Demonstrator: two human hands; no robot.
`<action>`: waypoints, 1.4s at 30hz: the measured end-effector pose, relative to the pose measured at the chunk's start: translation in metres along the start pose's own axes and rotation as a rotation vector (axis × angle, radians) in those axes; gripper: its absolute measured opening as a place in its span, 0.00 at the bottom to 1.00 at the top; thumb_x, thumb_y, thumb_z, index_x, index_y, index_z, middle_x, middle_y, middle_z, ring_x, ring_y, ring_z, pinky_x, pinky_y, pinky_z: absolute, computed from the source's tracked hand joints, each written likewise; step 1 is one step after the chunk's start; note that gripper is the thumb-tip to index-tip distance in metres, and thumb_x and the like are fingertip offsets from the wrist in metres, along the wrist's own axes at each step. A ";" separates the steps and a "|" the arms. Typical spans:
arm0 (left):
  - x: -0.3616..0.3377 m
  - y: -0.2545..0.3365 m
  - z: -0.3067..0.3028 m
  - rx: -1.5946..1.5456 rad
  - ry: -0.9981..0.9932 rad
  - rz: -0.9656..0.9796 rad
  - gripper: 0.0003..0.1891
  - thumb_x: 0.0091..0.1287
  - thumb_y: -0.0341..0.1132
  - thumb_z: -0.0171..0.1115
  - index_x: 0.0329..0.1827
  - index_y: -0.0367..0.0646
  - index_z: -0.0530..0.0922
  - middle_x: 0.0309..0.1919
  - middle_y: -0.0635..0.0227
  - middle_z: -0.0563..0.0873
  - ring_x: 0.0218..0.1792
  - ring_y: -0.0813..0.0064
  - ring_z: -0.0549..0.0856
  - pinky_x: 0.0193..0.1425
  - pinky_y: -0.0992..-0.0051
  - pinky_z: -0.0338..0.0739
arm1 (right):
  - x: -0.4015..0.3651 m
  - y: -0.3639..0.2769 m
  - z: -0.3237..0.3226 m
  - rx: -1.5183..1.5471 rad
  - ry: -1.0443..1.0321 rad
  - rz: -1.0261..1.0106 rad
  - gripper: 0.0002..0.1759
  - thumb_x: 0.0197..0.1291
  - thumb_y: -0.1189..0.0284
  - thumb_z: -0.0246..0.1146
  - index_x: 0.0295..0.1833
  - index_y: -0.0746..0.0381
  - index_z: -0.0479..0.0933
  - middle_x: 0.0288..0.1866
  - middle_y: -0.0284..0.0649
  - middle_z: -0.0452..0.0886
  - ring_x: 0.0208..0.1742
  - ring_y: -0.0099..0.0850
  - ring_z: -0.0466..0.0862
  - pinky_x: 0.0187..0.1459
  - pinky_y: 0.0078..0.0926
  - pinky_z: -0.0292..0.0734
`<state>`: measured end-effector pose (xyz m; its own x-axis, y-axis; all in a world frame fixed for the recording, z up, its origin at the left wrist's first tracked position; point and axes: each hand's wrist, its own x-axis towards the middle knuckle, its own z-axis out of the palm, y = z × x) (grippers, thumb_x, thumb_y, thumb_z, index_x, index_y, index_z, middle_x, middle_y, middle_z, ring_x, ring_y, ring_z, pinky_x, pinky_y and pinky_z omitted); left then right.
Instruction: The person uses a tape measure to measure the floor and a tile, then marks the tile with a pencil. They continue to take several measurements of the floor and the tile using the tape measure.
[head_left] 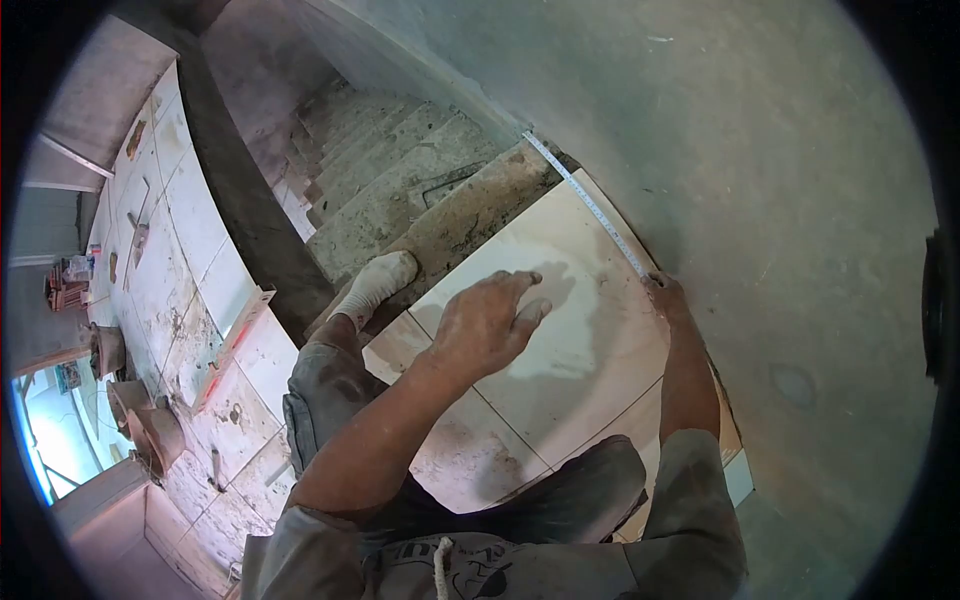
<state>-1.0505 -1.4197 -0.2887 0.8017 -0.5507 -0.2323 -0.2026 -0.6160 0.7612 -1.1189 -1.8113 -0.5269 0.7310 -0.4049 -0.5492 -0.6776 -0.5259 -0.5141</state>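
Note:
My right hand (663, 292) is closed on the near end of a pale measuring tape (600, 213), low against the wall. The tape runs along the wall side of a cream floor tile (540, 240), past its far edge to the wall corner by the steps. My left hand (488, 320) hovers over the same tile, holding nothing, its fingers apart and its shadow on the tile. What the fingertips of my right hand press on is partly hidden.
Rough concrete steps (400, 150) descend beyond the tile, with a bent metal rod (450, 182) on one. My socked foot (385, 278) stands at the edge. At left are a red level (232, 345), buckets (150, 430) and tools on dirty tiles. A grey wall (800, 250) rises at right.

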 end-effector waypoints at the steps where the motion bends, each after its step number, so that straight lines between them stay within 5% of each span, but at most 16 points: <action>1: -0.004 -0.002 0.006 0.055 -0.002 0.039 0.20 0.65 0.45 0.56 0.51 0.38 0.76 0.44 0.49 0.81 0.46 0.53 0.80 0.52 0.63 0.74 | 0.003 0.001 -0.001 0.007 -0.014 0.013 0.21 0.58 0.56 0.61 0.48 0.62 0.78 0.36 0.46 0.81 0.38 0.35 0.79 0.43 0.31 0.72; 5: -0.009 0.008 0.013 0.139 -0.079 0.069 0.21 0.66 0.45 0.55 0.56 0.40 0.73 0.45 0.48 0.80 0.48 0.52 0.79 0.53 0.60 0.73 | 0.019 0.012 0.006 -0.098 0.043 -0.012 0.22 0.58 0.56 0.61 0.49 0.61 0.77 0.39 0.47 0.82 0.41 0.37 0.80 0.46 0.31 0.73; 7: -0.012 0.007 0.015 0.159 -0.075 0.082 0.22 0.66 0.46 0.55 0.56 0.40 0.72 0.45 0.49 0.80 0.49 0.52 0.79 0.54 0.60 0.73 | 0.022 0.015 0.009 0.006 0.068 -0.095 0.15 0.61 0.62 0.60 0.46 0.61 0.77 0.22 0.30 0.71 0.19 0.18 0.67 0.19 0.20 0.61; 32: -0.017 0.012 0.012 0.192 -0.145 0.035 0.23 0.66 0.44 0.55 0.59 0.39 0.69 0.48 0.47 0.79 0.50 0.50 0.78 0.56 0.59 0.72 | 0.028 0.023 0.006 -0.154 0.096 -0.133 0.20 0.59 0.59 0.61 0.50 0.62 0.77 0.26 0.33 0.77 0.26 0.22 0.74 0.30 0.24 0.70; 34: -0.018 0.012 0.011 0.186 -0.149 0.027 0.24 0.66 0.45 0.55 0.59 0.39 0.69 0.48 0.46 0.79 0.51 0.50 0.78 0.56 0.59 0.72 | 0.027 0.018 0.004 -0.198 0.055 -0.026 0.23 0.57 0.54 0.60 0.52 0.58 0.77 0.46 0.47 0.82 0.50 0.42 0.80 0.52 0.35 0.72; 37: -0.020 0.011 0.012 0.189 -0.154 0.014 0.23 0.66 0.44 0.54 0.60 0.39 0.69 0.48 0.46 0.78 0.51 0.49 0.78 0.56 0.59 0.72 | 0.027 0.018 0.003 -0.226 0.056 -0.052 0.24 0.57 0.53 0.60 0.53 0.58 0.77 0.48 0.47 0.81 0.52 0.42 0.79 0.53 0.36 0.71; 38: -0.020 0.011 0.012 0.198 -0.157 0.014 0.23 0.66 0.44 0.54 0.60 0.40 0.69 0.48 0.46 0.78 0.50 0.49 0.78 0.56 0.58 0.72 | 0.028 0.018 0.004 -0.229 0.054 -0.055 0.24 0.57 0.53 0.60 0.53 0.58 0.77 0.48 0.47 0.81 0.52 0.42 0.79 0.53 0.36 0.71; 40: -0.021 0.010 0.014 0.199 -0.161 0.012 0.23 0.66 0.44 0.54 0.60 0.40 0.68 0.47 0.47 0.79 0.49 0.50 0.79 0.55 0.58 0.72 | 0.032 0.027 0.006 -0.221 0.120 -0.105 0.22 0.58 0.59 0.62 0.51 0.63 0.77 0.31 0.37 0.81 0.30 0.24 0.77 0.36 0.24 0.72; 42: -0.021 0.011 0.014 0.198 -0.159 0.009 0.23 0.67 0.44 0.54 0.60 0.40 0.68 0.47 0.47 0.79 0.49 0.50 0.79 0.54 0.59 0.73 | 0.036 0.037 0.010 -0.277 0.171 -0.195 0.22 0.57 0.59 0.62 0.50 0.64 0.77 0.31 0.37 0.80 0.30 0.24 0.77 0.36 0.24 0.73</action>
<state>-1.0778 -1.4228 -0.2837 0.7039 -0.6288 -0.3303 -0.3279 -0.7003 0.6341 -1.1188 -1.8376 -0.5725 0.8628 -0.3841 -0.3287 -0.4942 -0.7780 -0.3879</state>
